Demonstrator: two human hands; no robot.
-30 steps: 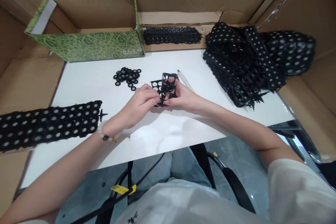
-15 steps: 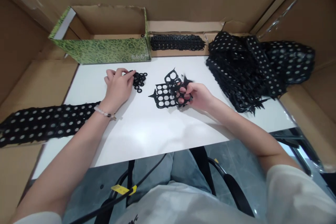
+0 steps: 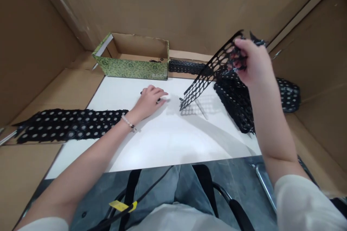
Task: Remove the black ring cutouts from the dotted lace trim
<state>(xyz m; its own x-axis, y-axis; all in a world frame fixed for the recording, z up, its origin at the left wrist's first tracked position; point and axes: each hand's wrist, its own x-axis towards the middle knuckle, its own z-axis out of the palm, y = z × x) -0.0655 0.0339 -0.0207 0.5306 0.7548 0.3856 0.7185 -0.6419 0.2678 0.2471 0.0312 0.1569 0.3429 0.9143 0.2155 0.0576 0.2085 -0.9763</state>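
Lifting black perforated strip at 1 o'clock, right hand fingers clenched on its upper end, clear of stacked strips; left hand at 11 o'clock, fingers curled over small black rings, grip unclear

A white tabletop carries a black perforated strip and a matching heap.

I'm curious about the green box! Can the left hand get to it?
Probably yes. The left hand rests on the white table, close to the green patterned box at the far edge. Only a few small black rings lie near the fingers, and they shouldn't block it.
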